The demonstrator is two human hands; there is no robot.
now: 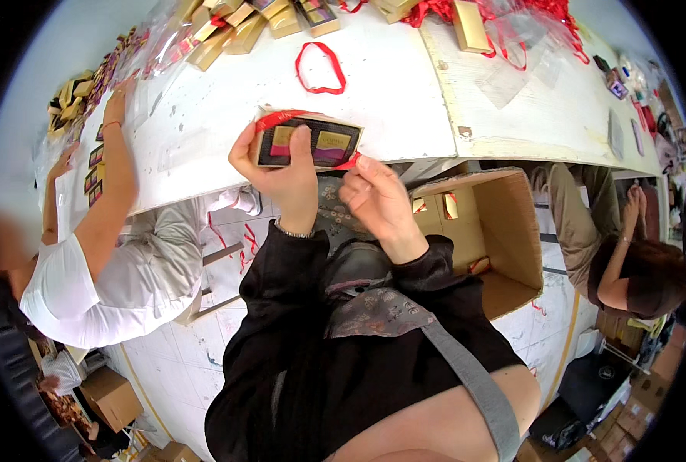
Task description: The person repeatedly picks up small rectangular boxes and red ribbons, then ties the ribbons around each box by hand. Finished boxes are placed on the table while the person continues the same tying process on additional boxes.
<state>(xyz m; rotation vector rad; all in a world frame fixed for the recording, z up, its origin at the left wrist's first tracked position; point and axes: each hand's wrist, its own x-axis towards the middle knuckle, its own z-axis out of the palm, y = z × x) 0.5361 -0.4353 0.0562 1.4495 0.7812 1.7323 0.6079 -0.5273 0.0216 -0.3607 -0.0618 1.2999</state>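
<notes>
My left hand (285, 182) holds a small gold box (331, 123) of wrapped chocolates just over the table's near edge. Its thumb presses across the front. Two gold-topped chocolates (334, 143) sit in the dark insert, the left one partly behind my thumb. A printed red ribbon (275, 119) crosses the box's upper left corner. At the lower right corner, my right hand (380, 199) pinches the ribbon between thumb and finger. Farther back, a loose red ribbon loop (343, 74) lies on the white table (386, 95).
Gold boxes (245, 34) pile up at the back left; red ribbons (551, 17) and clear plastic sleeves (502, 89) lie back right. An open carton (507, 231) with several boxes stands below the table. Co-workers sit left (89, 300) and right (614, 277).
</notes>
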